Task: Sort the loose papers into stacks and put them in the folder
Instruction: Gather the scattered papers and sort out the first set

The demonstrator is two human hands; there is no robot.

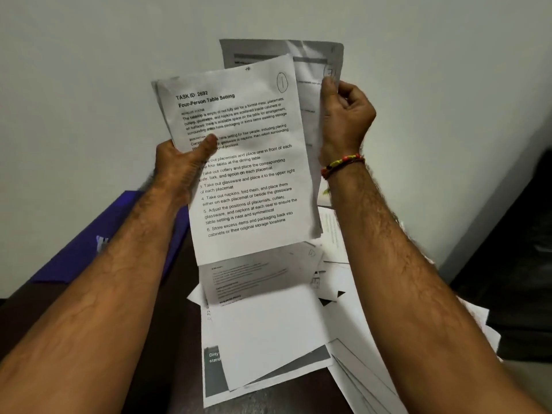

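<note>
So over on my left there's the purple folder (89, 249) lying on the dark table (173, 300), partly under my forearm. My left hand (182, 162) grips the printed sheet (248, 174) headed "Four-Person Table Setting" by its left edge, thumb pressed across the text, held up in front of the wall. Just behind it, my right hand (343, 115) pinches a second sheet (313, 64) near its top corner. Below both hands, the rest of the loose papers (268, 333) lie overlapping on the table.
</note>
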